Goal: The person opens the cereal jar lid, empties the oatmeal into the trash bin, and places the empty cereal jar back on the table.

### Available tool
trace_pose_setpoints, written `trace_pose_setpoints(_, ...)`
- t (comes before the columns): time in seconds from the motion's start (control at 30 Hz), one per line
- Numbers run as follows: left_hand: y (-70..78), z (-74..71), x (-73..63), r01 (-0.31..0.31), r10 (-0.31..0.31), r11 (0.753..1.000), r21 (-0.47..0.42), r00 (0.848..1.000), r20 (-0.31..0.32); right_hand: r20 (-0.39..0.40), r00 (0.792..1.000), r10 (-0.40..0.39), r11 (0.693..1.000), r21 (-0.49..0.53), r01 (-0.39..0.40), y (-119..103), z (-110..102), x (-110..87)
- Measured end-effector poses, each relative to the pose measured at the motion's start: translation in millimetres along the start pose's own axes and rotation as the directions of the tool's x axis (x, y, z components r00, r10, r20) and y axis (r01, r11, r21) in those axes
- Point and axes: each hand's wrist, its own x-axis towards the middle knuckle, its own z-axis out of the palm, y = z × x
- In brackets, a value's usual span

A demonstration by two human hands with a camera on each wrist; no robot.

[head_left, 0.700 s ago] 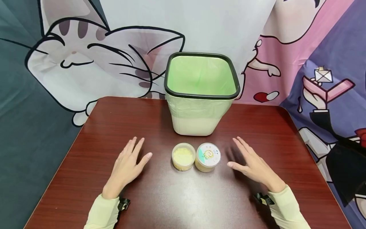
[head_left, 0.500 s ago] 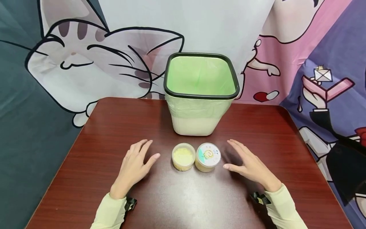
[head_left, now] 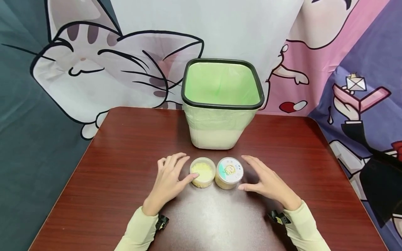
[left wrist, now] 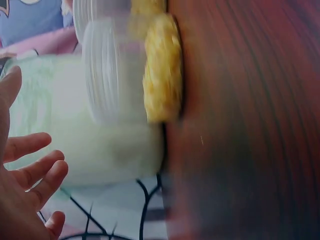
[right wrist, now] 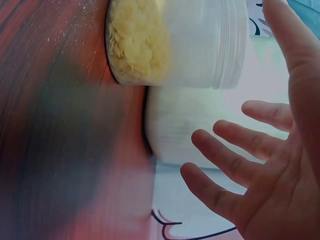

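Two small clear round jars stand side by side on the brown table (head_left: 103, 167). The left jar (head_left: 202, 168) shows pale yellow contents through its top; in the left wrist view, yellow flakes (left wrist: 163, 70) fill its lower part. A printed white and teal label covers the top of the right jar (head_left: 228, 172), which also holds yellow flakes (right wrist: 137, 42). My left hand (head_left: 169, 181) is spread beside the left jar, its thumb overlapping the jar's rim in the head view. My right hand (head_left: 268, 181) is close to the right jar, thumb and fingers apart, holding nothing.
Behind the jars stands a pale green bin (head_left: 216, 129) with a black rim and a thin clear liner. A cartoon-printed cloth (head_left: 245, 24) hangs behind the table. Each wrist wears a small black strapped device.
My left hand has moved right, from well left of the jars to the left jar's side. My right hand has shifted left toward the right jar. Jars and bin have stayed in place.
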Motion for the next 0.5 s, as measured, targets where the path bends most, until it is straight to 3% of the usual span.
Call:
trace_pose_setpoints(0.23, 24.0, 17.4, 7.6, -0.051, 0.052, 0.998, -0.031, 0.998, 0.036, 0.011, 1.0, 0.0, 1.0, 0.022, 0.0, -4.0, 3.6, 2.0)
trace_pose_setpoints(0.5, 45.1, 34.3, 14.8, -0.136, 0.137, 0.99, -0.04, 0.99, 0.027, 0.027, 0.999, -0.035, 0.999, 0.04, 0.034, -9.4, 8.5, 5.3)
